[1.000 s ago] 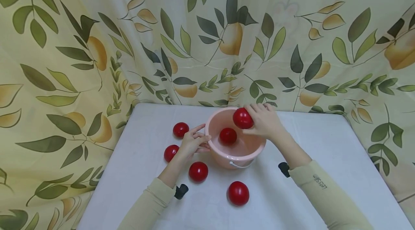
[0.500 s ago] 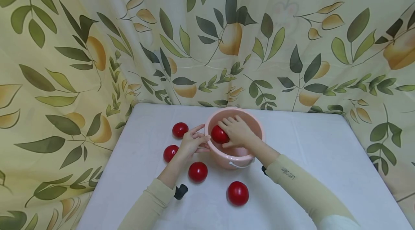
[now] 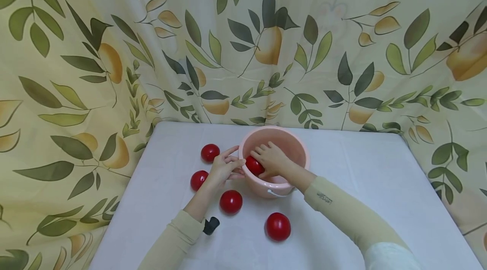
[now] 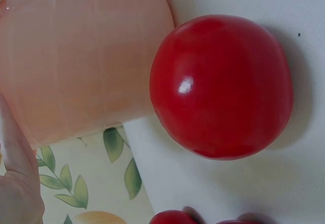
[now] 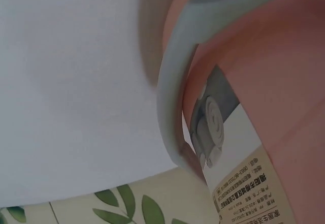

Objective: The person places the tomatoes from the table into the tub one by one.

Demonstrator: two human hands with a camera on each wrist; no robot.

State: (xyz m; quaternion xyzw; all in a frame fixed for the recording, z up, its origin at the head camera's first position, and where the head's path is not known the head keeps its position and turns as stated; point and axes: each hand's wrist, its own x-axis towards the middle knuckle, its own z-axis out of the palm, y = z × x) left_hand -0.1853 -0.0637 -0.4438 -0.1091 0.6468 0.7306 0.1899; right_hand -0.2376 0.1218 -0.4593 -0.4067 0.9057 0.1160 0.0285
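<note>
A pink bucket [image 3: 255, 186] stands on the table, its mouth facing up. My left hand [image 3: 223, 168] holds its left rim, with thumb at the edge and fingers along the outer wall. Down inside the bucket, my right hand [image 3: 272, 160] grips a glossy red tomato [image 3: 253, 166] near the left inner wall; the hand covers part of it, and much of the bucket's floor is hidden. In the left wrist view, another tomato [image 4: 223, 87] looms large beside the bucket's wall [image 4: 86, 56]. The right wrist view shows the bucket's pale handle [image 5: 170, 92] and printed label [image 5: 249, 183].
Several tomatoes lie on the white tabletop [image 3: 342, 168]: one at the back left [image 3: 210, 153], one by the left forearm [image 3: 198, 180], one before the bucket [image 3: 231, 202], one nearer the front [image 3: 278, 227]. A leaf-patterned curtain [image 3: 243, 50] hangs behind the table.
My right hand has carried a tomato from above the right rim leftward and down into the bucket. The tomato seen inside earlier is now hidden. My left hand has stayed at the rim.
</note>
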